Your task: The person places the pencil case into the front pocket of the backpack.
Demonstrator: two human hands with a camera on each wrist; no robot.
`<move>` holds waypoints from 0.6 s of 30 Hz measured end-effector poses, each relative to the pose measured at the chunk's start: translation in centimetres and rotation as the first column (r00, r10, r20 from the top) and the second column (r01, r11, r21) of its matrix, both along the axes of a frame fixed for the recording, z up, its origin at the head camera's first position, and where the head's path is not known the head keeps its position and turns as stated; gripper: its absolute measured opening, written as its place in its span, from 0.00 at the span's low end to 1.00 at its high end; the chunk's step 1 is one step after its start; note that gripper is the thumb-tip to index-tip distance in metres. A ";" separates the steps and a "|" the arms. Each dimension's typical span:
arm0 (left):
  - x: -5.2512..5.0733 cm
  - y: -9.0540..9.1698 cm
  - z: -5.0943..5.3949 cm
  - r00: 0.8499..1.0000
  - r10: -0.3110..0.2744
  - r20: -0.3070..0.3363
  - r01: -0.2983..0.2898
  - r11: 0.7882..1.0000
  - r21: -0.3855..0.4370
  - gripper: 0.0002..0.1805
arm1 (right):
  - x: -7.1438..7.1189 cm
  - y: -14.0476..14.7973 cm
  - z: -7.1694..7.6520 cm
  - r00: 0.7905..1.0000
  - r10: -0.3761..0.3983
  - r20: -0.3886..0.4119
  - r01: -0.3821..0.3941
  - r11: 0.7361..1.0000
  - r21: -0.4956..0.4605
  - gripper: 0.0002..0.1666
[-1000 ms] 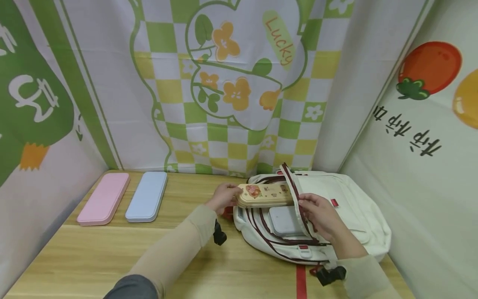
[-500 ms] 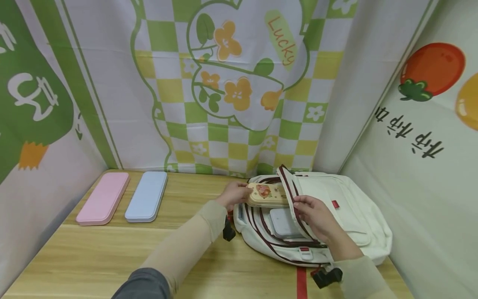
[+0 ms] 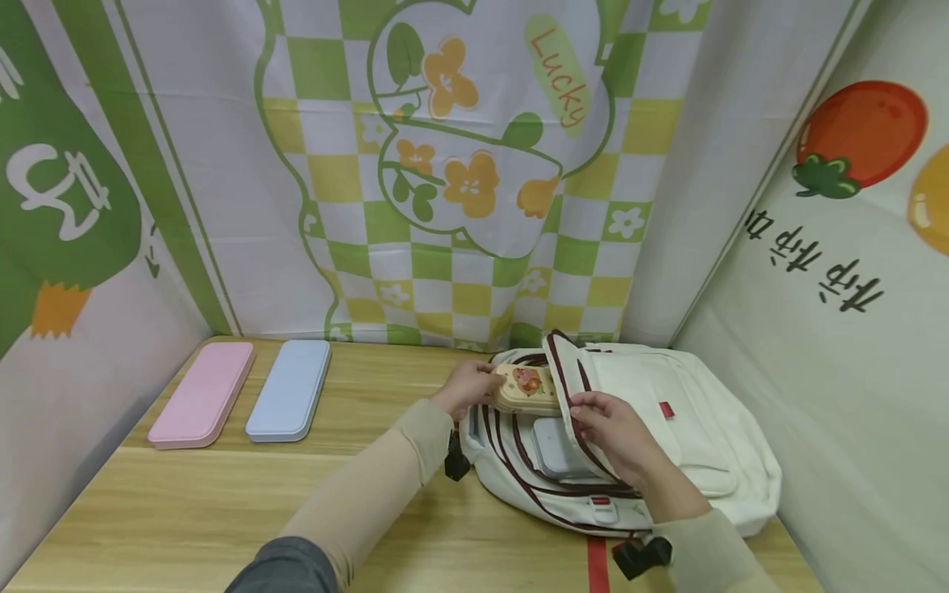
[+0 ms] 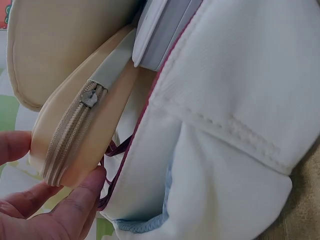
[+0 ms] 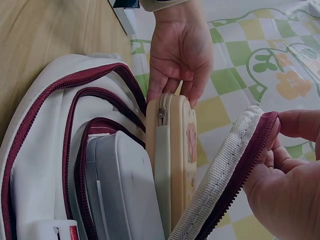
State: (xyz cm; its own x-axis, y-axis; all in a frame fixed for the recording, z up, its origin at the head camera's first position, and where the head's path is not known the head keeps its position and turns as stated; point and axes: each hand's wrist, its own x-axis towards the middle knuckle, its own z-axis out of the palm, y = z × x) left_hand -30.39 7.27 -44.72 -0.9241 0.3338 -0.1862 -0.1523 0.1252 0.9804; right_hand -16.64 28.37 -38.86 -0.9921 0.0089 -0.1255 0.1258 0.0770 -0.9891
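A cream zippered pencil case (image 3: pixel 528 389) with a cartoon print stands partly inside the open front compartment of a white backpack (image 3: pixel 689 412). My left hand (image 3: pixel 469 389) pinches its outer end between thumb and fingers; the zipper pull (image 4: pixel 89 98) shows in the left wrist view. With its thumb and fingers, my right hand (image 3: pixel 611 428) grips the maroon-zippered edge of the backpack flap (image 5: pixel 235 155), holding it up. Beside the pencil case, a grey-white hard case (image 5: pixel 125 185) sits in the same compartment. The flap hides the pencil case's far end in the head view.
A pink case (image 3: pixel 203 391) and a light blue case (image 3: pixel 289 391) lie flat on the wooden table (image 3: pixel 185 511) at the left. Red tape (image 3: pixel 597 564) runs along the table in front of the backpack. Printed curtains stand behind and at both sides.
My left hand has moved right, sliding the pencil case deeper behind the flap. My right hand has drawn the flap edge a little to the left.
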 end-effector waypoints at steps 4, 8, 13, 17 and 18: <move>0.1 -0.1 0.0 1.000 -0.016 0.005 0.016 1.000 0.000 0.25 | 0.2 -0.3 -0.1 1.000 0.026 0.006 -0.027 1.000 0.004 0.09; 0.3 -0.3 0.2 1.000 -0.029 0.003 0.029 1.000 -0.003 0.24 | 0.5 -0.4 -0.2 0.998 0.058 0.005 -0.058 0.998 0.000 0.08; 0.5 -0.3 0.5 0.999 -0.031 -0.008 0.031 0.999 -0.008 0.24 | 1.1 -0.3 -0.3 0.994 0.107 0.007 -0.107 0.994 0.003 0.07; 0.7 0.0 0.6 1.000 -0.026 0.001 0.026 1.000 0.006 0.22 | 1.5 -0.2 -0.4 0.993 0.121 0.010 -0.121 0.993 0.006 0.08; 0.8 0.1 0.6 1.000 -0.024 0.002 0.024 1.000 0.004 0.22 | 1.6 -0.2 -0.4 0.993 0.120 0.009 -0.120 0.993 0.005 0.08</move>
State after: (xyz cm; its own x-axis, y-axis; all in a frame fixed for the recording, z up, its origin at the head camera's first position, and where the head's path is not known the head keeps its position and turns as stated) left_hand -29.63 7.39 -44.11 -0.9155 0.3563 -0.1868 -0.1516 0.1246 0.9806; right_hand -15.06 28.20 -39.24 -0.9849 -0.1090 -0.1347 0.1242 0.0973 -0.9875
